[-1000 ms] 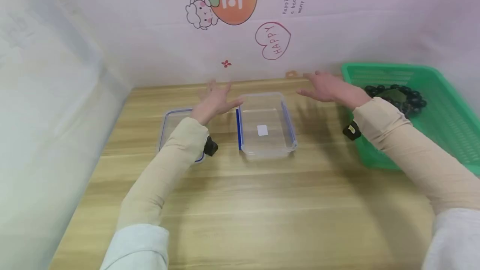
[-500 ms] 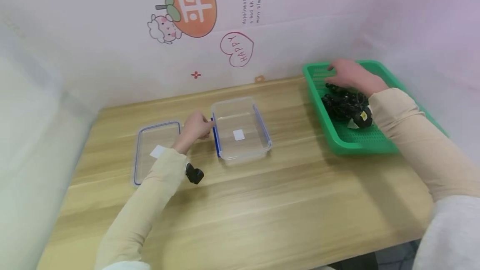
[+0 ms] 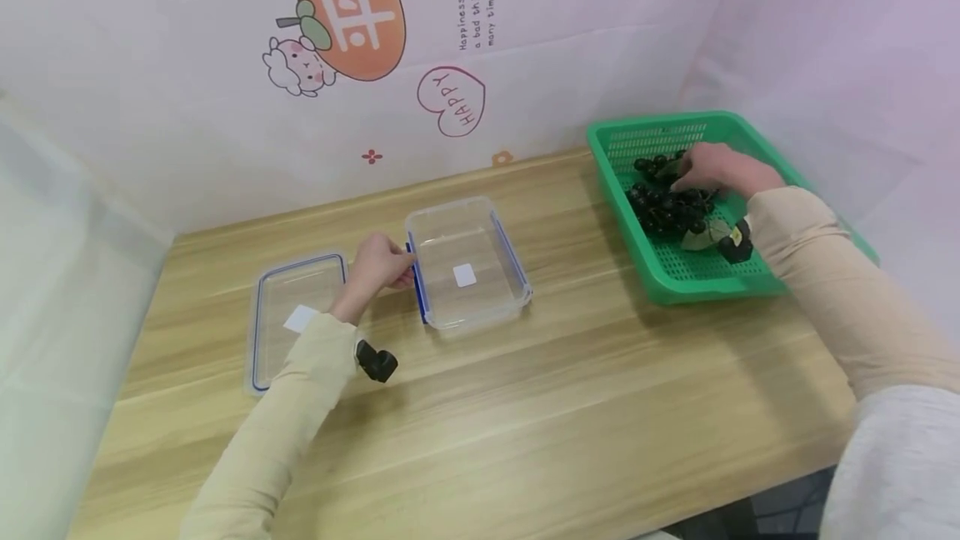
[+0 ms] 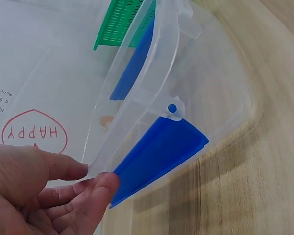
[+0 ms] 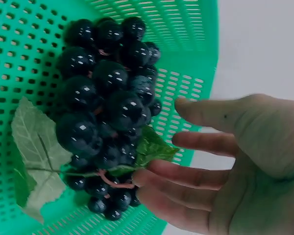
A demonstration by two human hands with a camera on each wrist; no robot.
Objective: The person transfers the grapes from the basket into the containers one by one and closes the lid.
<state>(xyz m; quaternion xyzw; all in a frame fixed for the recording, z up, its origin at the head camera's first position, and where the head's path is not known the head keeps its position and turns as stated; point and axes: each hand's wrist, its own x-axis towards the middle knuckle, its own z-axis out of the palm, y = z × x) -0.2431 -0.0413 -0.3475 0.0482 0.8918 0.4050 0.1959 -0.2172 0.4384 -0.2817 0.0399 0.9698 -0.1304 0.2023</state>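
A: Wooden table (image 3: 570, 407), pink sticker wall behind. Status?
B: Left hand (image 3: 378, 263) pinches clear container (image 3: 467, 263) by its blue latch. Right hand (image 3: 712, 167) spread loose over black grape bunch (image 3: 667, 205) in green basket (image 3: 675, 282), fingers touching, no grip.
A: Risks?
B: Stem could snag basket holes, imo. Basket sits near table edge; lots of room btwn it and container.

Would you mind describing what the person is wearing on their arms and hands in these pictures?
Both hands are bare: the left hand and right hand wear no gloves or rings. Each forearm is covered by a snug beige sleeve, with a looser pale grey-white sleeve above it. A small black camera unit is strapped at each wrist; the right one bears a yellow mark.
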